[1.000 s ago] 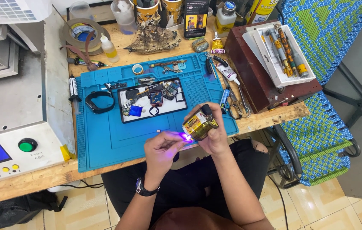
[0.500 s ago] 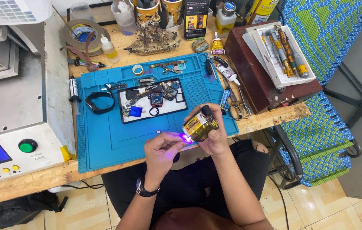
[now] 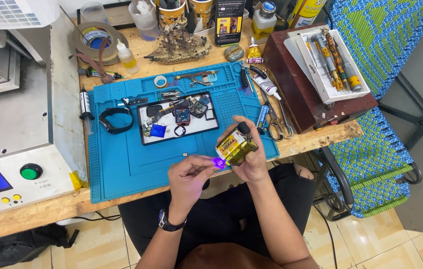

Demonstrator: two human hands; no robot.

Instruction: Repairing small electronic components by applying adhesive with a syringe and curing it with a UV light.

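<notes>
My right hand [image 3: 252,158] grips a small yellow battery-shaped lamp [image 3: 235,146] with a black cap, held over the front edge of the blue work mat [image 3: 122,164]. A violet light glows at the lamp's lower end. My left hand [image 3: 187,178] pinches a tiny part [image 3: 218,163] in that glow, fingertips close to the lamp. The part itself is too small to make out. A dark watch sits on my left wrist [image 3: 167,222].
A white tray [image 3: 144,137] on the mat holds several watch parts. A black strap [image 3: 116,120] lies left of it. Pliers and scissors [image 3: 276,119] lie at the mat's right edge. A grey machine [image 3: 17,129] with a green button stands left; a brown box [image 3: 301,89] stands right.
</notes>
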